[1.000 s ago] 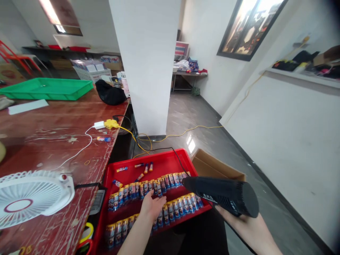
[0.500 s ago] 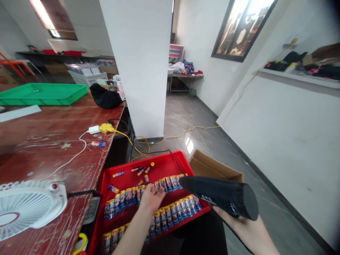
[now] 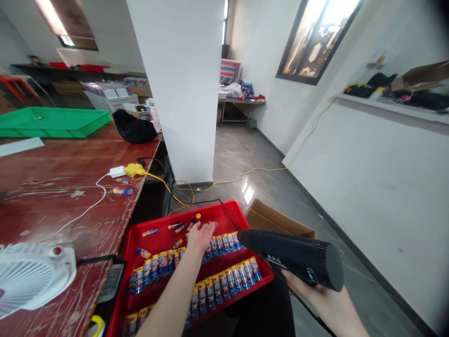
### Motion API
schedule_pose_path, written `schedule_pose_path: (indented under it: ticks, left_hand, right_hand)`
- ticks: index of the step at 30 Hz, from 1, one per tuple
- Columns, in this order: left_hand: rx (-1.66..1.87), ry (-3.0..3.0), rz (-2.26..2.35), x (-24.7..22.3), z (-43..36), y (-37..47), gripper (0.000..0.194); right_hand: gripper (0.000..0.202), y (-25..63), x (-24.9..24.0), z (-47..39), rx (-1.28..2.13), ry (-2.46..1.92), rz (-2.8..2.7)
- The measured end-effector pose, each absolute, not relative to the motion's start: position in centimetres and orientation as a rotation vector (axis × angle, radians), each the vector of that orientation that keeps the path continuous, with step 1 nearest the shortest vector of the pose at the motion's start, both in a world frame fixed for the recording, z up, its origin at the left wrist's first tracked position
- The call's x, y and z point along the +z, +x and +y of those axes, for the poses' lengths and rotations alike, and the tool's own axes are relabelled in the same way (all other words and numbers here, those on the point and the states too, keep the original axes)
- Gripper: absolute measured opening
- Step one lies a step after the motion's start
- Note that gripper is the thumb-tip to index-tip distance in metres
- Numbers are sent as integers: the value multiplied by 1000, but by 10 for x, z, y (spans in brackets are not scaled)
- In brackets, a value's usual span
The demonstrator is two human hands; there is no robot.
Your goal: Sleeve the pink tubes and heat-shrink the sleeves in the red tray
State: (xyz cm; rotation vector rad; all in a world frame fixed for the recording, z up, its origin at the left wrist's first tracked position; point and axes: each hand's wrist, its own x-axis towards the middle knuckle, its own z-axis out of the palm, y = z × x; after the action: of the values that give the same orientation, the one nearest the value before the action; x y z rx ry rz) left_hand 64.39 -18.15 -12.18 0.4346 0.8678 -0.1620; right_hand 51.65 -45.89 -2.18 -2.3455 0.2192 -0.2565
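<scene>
My right hand [image 3: 321, 299] grips a black heat gun [image 3: 291, 255], its nozzle aimed left over the red tray [image 3: 224, 213]. Rows of small tubes with yellow ends and blue printed wrappers [image 3: 224, 285] line the tray, packed side by side. My left hand [image 3: 201, 238] is above the back row, fingers stretched out and apart, with nothing visible in it. Close by, several loose tubes [image 3: 181, 228] lie scattered at the back of the tray. Part of the back row is hidden by my left hand and forearm.
A worn red table [image 3: 70, 182] on the left carries a white fan [image 3: 38, 276], a yellow power socket [image 3: 135, 169], a single tube [image 3: 122, 191] and a green tray [image 3: 52, 122]. An open cardboard box [image 3: 277, 219] stands behind the red tray. Cords cross the floor.
My left hand has moved a little up, away from the back row, and its fingers have straightened. The heat gun stays almost in place, and the view has shifted slightly.
</scene>
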Motion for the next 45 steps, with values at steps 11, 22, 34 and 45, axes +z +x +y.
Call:
schedule_pose_path:
  ticks: [11,22,34,45]
  left_hand:
    - [480,1120,900,-135,-74,521,8]
    - [296,1298,866,-169,-31,453,49]
    - [177,1463,840,-183,-32,451,8]
    - [327,1638,848,-178,-33,433,12]
  right_hand:
    - [30,516,-51,-423,29,-2443,45]
    - [24,536,-51,-337,88,-2311,-243]
    - [23,536,-34,-299,166,-2307,-446]
    - [18,530,-29,-283,145,-2434,-523]
